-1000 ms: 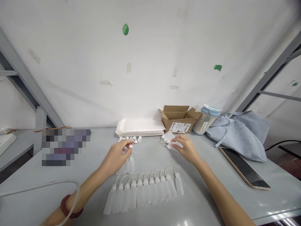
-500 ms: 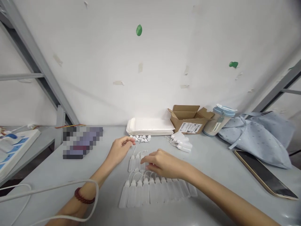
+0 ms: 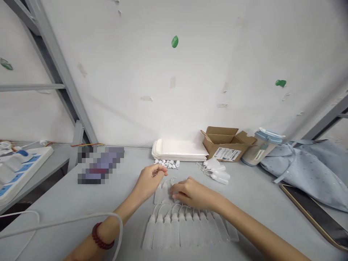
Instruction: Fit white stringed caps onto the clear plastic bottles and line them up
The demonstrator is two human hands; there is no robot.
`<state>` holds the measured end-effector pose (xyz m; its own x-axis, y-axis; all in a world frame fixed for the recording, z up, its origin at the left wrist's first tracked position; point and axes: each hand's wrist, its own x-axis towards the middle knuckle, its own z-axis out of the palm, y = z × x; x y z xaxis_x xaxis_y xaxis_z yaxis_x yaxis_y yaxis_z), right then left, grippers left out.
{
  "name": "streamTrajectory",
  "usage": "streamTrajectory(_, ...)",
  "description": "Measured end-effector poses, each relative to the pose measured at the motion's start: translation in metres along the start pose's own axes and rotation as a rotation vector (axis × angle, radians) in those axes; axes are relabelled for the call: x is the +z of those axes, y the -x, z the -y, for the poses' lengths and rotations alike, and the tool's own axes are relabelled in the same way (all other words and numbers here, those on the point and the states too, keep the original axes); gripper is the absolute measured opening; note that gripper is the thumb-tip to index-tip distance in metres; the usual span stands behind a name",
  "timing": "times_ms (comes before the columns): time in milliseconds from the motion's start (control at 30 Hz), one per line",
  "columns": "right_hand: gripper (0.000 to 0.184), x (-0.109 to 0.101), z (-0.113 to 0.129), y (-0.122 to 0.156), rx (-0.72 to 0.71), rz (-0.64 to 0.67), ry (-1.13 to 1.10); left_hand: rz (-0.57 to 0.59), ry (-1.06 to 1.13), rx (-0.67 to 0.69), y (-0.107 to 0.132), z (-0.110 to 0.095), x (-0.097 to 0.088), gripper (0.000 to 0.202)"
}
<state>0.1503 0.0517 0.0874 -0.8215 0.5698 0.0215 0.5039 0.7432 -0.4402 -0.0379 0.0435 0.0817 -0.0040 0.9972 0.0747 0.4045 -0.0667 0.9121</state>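
Observation:
Translucent plastic squeeze bottles (image 3: 175,232) with thin looped necks lie side by side in a long row on the grey table. Behind them is a shorter row of the same bottles (image 3: 160,194). My right hand (image 3: 191,193) bends over the right end of that short row, fingers closed round a bottle there that they mostly hide. Just left of it, my left hand (image 3: 149,181) hovers behind the short row with thumb and fingers pinched; anything between them is too small to make out. Small white caps (image 3: 170,164) lie in a pile beyond my left fingertips.
White flat packets (image 3: 181,150) are stacked by the wall, beside an open cardboard box (image 3: 225,148) and a tumbler (image 3: 261,148). More bottles (image 3: 217,170) lie before the box. A blue cloth bag (image 3: 307,170) and phone (image 3: 315,214) are right; a white cable (image 3: 67,219) crosses my left forearm.
The view has swung slightly left, so everything sits further right. My left hand has come a little nearer the short row; my right hand stays at its right end.

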Motion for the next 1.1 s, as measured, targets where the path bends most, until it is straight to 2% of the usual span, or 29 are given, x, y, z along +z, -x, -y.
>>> streamTrajectory(133, 0.021, 0.000, -0.013, 0.000, 0.031, -0.041, 0.021, 0.020, 0.028, -0.009, 0.000, 0.005, 0.004, 0.020)
streamTrajectory(267, 0.019, -0.006, -0.028, 0.010, 0.082, -0.141, 0.037, 0.046, 0.071, -0.007, 0.000, 0.009, 0.008, 0.023)
streamTrajectory(400, 0.017, -0.009, -0.035, 0.025, 0.128, -0.270, -0.026, 0.052, 0.115, -0.036, 0.002, 0.004, 0.011, 0.026)
streamTrajectory(533, 0.016, -0.003, -0.035, 0.036, 0.138, -0.354, 0.098, 0.082, 0.191, -0.073, 0.007, -0.005, 0.010, 0.030)
streamTrajectory(700, 0.018, 0.005, -0.026, 0.038, 0.064, -0.358, 0.203, 0.158, 0.227, -0.094, 0.014, -0.010, 0.011, 0.027)
streamTrajectory(900, 0.024, 0.005, -0.011, 0.041, 0.018, -0.334, 0.066, 0.234, 0.247, -0.118, 0.021, -0.013, 0.021, 0.027)
streamTrajectory(1100, 0.026, 0.006, -0.005, 0.041, -0.025, -0.239, 0.108, 0.292, 0.250, -0.007, 0.022, -0.016, 0.020, 0.020)
